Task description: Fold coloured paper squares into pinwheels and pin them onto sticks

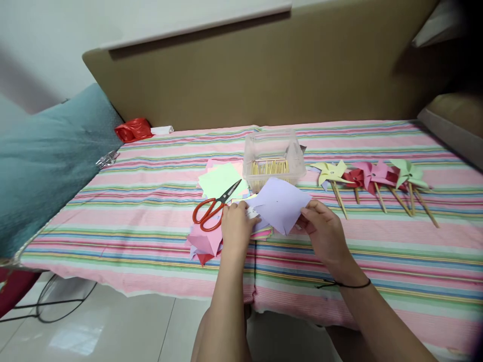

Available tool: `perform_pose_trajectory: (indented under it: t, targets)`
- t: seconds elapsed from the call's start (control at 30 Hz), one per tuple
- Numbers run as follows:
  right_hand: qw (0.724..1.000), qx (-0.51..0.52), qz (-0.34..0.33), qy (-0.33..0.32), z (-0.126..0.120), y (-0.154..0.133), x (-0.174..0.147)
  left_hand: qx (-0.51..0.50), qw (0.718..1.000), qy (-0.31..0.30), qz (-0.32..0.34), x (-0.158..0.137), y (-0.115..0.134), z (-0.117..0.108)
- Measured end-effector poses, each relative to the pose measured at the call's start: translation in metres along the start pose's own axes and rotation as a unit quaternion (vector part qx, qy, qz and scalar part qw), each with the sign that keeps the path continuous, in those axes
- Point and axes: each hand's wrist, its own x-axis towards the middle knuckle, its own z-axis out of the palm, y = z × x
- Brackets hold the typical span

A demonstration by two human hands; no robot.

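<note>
Lilac paper square (281, 205) is btwn front & back edges of pink multi-striped cloth (132, 213), R corner pinched by fingers of R hand (326, 235) (go light, avoid creases); L hand (237, 223) fingers curled, can't tell on what.

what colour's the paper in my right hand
The paper is light purple, clearest in the head view.

The purple paper (282, 207) hides part of the paper stack (263, 233) and the lower front of the clear box (298, 168); the bottom edge crops the right forearm (381, 314).
</note>
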Motion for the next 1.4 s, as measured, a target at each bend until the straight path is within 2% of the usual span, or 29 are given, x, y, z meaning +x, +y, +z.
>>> perform_pose_trajectory:
  t: [0.07,0.13,0.23,0.3,0.37,0.4,0.43,0.47,0.53,0.6,0.63,0.67,0.73,0.87,0.97,1.03,1.07,1.1,1.17,1.23,1.27,1.33,1.4]
  targets:
    - [1.000,0.008,0.005,-0.004,-0.002,-0.003,0.001,-0.024,0.999,0.044,-0.002,0.001,0.001,0.002]
    - [1.000,0.007,-0.002,-0.001,-0.006,-0.005,0.002,-0.100,0.990,0.097,-0.005,0.002,0.003,0.003]
    - [0.999,-0.017,-0.046,0.017,-0.016,-0.008,0.004,-0.266,0.954,0.137,-0.009,0.004,0.007,0.002]
    - [0.993,-0.062,-0.092,0.032,-0.023,-0.011,0.005,-0.387,0.917,0.095,-0.011,0.004,0.014,0.001]
    - [0.974,-0.148,-0.166,0.043,-0.030,-0.015,0.006,-0.495,0.869,-0.007,-0.020,0.002,0.022,0.000]
    - [0.952,-0.206,-0.221,0.044,-0.033,-0.017,0.005,-0.536,0.841,-0.070,-0.029,0.001,0.026,-0.001]
    - [0.918,-0.272,-0.286,0.037,-0.035,-0.020,0.005,-0.567,0.813,-0.124,-0.039,-0.001,0.031,-0.001]
    - [0.872,-0.338,-0.353,0.021,-0.037,-0.023,0.004,-0.592,0.786,-0.169,-0.053,-0.002,0.034,-0.001]
    - [0.762,-0.451,-0.463,-0.030,-0.041,-0.029,0.003,-0.631,0.733,-0.238,-0.086,-0.004,0.040,-0.001]
    - [0.670,-0.528,-0.516,-0.080,-0.043,-0.034,0.000,-0.659,0.686,-0.285,-0.116,-0.004,0.042,-0.001]
    - [0.639,-0.551,-0.529,-0.093,-0.044,-0.035,-0.001,-0.670,0.668,-0.298,-0.127,-0.003,0.043,-0.001]
    - [0.617,-0.566,-0.537,-0.101,-0.045,-0.037,-0.002,-0.680,0.654,-0.303,-0.134,-0.003,0.043,-0.001]
    - [0.592,-0.581,-0.548,-0.109,-0.048,-0.038,-0.004,-0.693,0.642,-0.297,-0.142,-0.002,0.043,-0.001]
    - [0.576,-0.584,-0.559,-0.118,-0.052,-0.038,-0.007,-0.692,0.658,-0.262,-0.139,-0.003,0.044,0.000]
    - [0.596,-0.579,-0.544,-0.119,-0.054,-0.037,-0.007,-0.683,0.682,-0.237,-0.110,-0.004,0.044,0.005]
    - [0.639,-0.561,-0.518,-0.095,-0.055,-0.034,-0.006,-0.684,0.690,-0.222,-0.087,-0.003,0.045,0.007]
    - [0.675,-0.543,-0.495,-0.066,-0.056,-0.033,-0.005,-0.686,0.691,-0.213,-0.078,-0.003,0.045,0.008]
    - [0.722,-0.516,-0.461,-0.026,-0.056,-0.031,-0.004,-0.688,0.692,-0.206,-0.067,-0.002,0.045,0.008]
    - [0.838,-0.415,-0.350,0.054,-0.056,-0.028,-0.002,-0.687,0.697,-0.200,-0.049,-0.002,0.047,0.009]
    - [0.939,-0.272,-0.196,0.073,-0.056,-0.027,0.001,-0.686,0.697,-0.207,-0.037,-0.002,0.049,0.010]
    - [0.969,-0.205,-0.123,0.056,-0.055,-0.027,0.001,-0.686,0.695,-0.215,-0.032,-0.003,0.050,0.010]
    - [0.992,-0.121,-0.023,0.013,-0.052,-0.027,0.003,-0.684,0.690,-0.234,-0.026,-0.004,0.051,0.013]
    - [0.995,-0.103,0.007,0.011,-0.049,-0.027,0.003,-0.678,0.690,-0.253,-0.020,-0.005,0.053,0.015]
